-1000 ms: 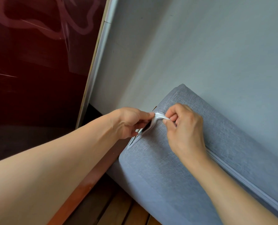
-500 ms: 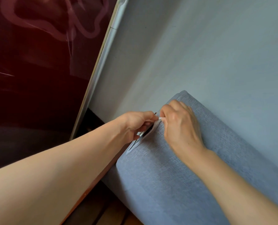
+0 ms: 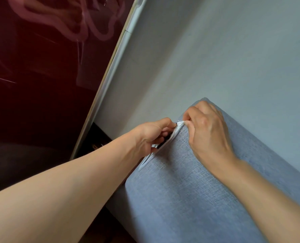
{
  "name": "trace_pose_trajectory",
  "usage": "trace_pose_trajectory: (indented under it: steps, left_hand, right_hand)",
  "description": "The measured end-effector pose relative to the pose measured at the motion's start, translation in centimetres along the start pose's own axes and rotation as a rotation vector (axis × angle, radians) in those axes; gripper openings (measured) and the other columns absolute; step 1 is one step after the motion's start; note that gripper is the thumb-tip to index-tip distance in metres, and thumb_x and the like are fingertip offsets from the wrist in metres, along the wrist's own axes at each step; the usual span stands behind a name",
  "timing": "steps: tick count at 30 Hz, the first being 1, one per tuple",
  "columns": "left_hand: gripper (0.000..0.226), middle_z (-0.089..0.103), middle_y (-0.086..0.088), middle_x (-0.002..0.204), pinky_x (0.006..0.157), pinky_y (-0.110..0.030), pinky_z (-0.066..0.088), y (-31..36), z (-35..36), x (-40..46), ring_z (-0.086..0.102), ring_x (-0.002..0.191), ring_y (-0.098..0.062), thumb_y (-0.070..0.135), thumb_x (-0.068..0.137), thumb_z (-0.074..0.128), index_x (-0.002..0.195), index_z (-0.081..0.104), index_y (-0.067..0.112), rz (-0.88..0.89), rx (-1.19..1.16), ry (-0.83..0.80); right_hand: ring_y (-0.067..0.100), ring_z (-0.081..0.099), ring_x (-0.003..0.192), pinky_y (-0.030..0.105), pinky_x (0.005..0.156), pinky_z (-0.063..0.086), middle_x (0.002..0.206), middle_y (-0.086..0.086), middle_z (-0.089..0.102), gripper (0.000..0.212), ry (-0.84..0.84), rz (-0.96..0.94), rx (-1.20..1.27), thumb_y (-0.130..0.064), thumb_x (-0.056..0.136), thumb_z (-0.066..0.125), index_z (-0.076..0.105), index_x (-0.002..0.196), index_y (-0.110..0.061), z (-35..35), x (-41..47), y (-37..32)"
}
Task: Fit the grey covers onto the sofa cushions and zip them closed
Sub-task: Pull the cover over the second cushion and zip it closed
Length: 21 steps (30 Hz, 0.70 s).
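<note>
The left hand [image 3: 151,134] has its fingers [image 3: 165,128] curled round the near lip of the white zip [image 3: 178,126]. The right hand [image 3: 207,127] pinches the far side at the grey cover's [image 3: 180,190] corner. The covered cushion leans against the pale wall [image 3: 215,58]. Zipping looks nearly finished; a short dark gap [image 3: 163,142] remains, so the next move likely calls for holding both edges together while the slider runs to the end.
</note>
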State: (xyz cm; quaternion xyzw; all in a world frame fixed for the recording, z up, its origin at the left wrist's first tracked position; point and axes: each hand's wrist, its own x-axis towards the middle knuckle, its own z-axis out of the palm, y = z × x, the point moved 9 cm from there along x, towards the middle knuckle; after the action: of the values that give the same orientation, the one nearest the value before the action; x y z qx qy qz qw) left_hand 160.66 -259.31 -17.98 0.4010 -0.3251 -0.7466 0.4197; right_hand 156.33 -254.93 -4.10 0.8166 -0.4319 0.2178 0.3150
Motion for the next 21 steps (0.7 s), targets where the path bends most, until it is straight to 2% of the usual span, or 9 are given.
trace_pose_trajectory:
  steps: [2,5,7,10,13,18,21]
  left_hand:
    - [0.029,0.035,0.006,0.06,0.057,-0.023,0.026,0.0,0.2,0.1,0.031,0.058,-0.01,0.032,0.084,0.058,0.059,0.047,0.022,-0.021,-0.027,0.003]
    - [0.029,0.036,0.006,0.063,0.068,-0.025,0.029,-0.2,0.6,0.3,0.032,0.061,-0.011,0.045,0.081,0.06,0.063,0.055,0.023,-0.056,-0.065,-0.018]
    - [0.031,0.038,0.006,0.067,0.073,-0.025,0.029,-0.2,0.7,0.7,0.035,0.064,-0.011,0.046,0.078,0.066,0.061,0.056,0.023,-0.075,-0.061,-0.034]
    - [0.029,0.037,0.006,0.064,0.066,-0.023,0.031,-0.2,0.9,1.3,0.035,0.062,-0.01,0.036,0.078,0.068,0.059,0.053,0.021,-0.095,-0.067,-0.067]
    - [0.027,0.035,0.006,0.061,0.059,-0.022,0.027,-0.1,1.0,1.7,0.032,0.058,-0.009,0.035,0.079,0.064,0.061,0.049,0.022,-0.09,-0.06,-0.091]
    - [0.039,0.031,0.006,0.056,0.054,-0.022,0.022,0.3,1.3,2.9,0.025,0.052,-0.009,0.033,0.083,0.062,0.054,0.037,0.023,0.004,-0.076,-0.101]
    - [0.047,0.035,0.007,0.049,0.052,-0.021,0.024,0.1,1.3,3.7,0.031,0.045,-0.008,0.031,0.083,0.065,0.04,0.045,0.021,0.083,-0.12,-0.087]
  right_hand:
    - [0.033,0.053,0.07,0.04,0.064,0.046,0.075,0.011,0.053,0.021,0.017,0.003,0.0,0.012,0.069,0.066,0.057,0.071,-0.007,0.1,0.2,0.2]
    - [0.032,0.053,0.073,0.038,0.067,0.04,0.077,0.009,0.053,0.011,0.032,0.013,-0.016,0.001,0.076,0.061,0.058,0.073,-0.01,0.1,0.2,0.7]
    - [0.029,0.053,0.075,0.037,0.068,0.035,0.078,0.006,0.053,0.007,0.027,0.011,-0.034,-0.006,0.078,0.057,0.059,0.075,-0.012,0.2,0.1,0.8]
    - [0.026,0.054,0.079,0.035,0.072,0.03,0.083,0.002,0.055,0.006,0.009,-0.027,-0.053,-0.013,0.077,0.058,0.063,0.078,-0.016,0.5,0.1,0.8]
    - [0.026,0.055,0.082,0.033,0.074,0.028,0.087,0.0,0.056,0.007,-0.022,-0.059,-0.044,-0.019,0.074,0.061,0.066,0.078,-0.018,0.9,0.3,0.9]
    - [0.024,0.05,0.08,0.033,0.074,0.025,0.083,0.0,0.054,0.003,-0.013,-0.059,-0.078,-0.015,0.072,0.059,0.061,0.073,-0.017,1.6,0.9,1.2]
    - [0.023,0.047,0.079,0.032,0.075,0.024,0.082,0.002,0.052,0.005,0.017,-0.066,-0.117,-0.011,0.074,0.058,0.059,0.072,-0.016,1.8,0.9,1.4]
